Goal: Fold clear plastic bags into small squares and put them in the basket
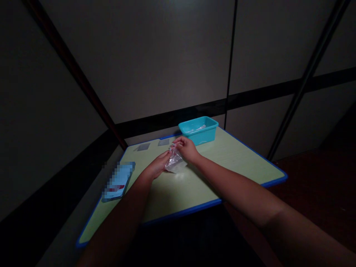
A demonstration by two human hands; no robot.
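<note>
Both of my hands meet over the middle of the table, at the top of a clear plastic bag [176, 162]. My left hand [160, 165] is closed on the bag's left edge. From the right, my right hand [185, 147] pinches the bag near its upper end. The bag hangs crinkled and shiny between the hands, just above the tabletop. Whether anything small is inside it or between the fingertips, I cannot make out. Just behind my right hand stands a turquoise plastic basket [202, 138] with some clear, shiny pieces in it.
The pale yellow-green table [236, 159] has a blue edge. A blurred flat panel or device [119, 181] lies at its left. Two grey rectangular patches, one a dark square [143, 147], are near the back edge. Cabinet-like panels [167, 66] rise directly behind the table.
</note>
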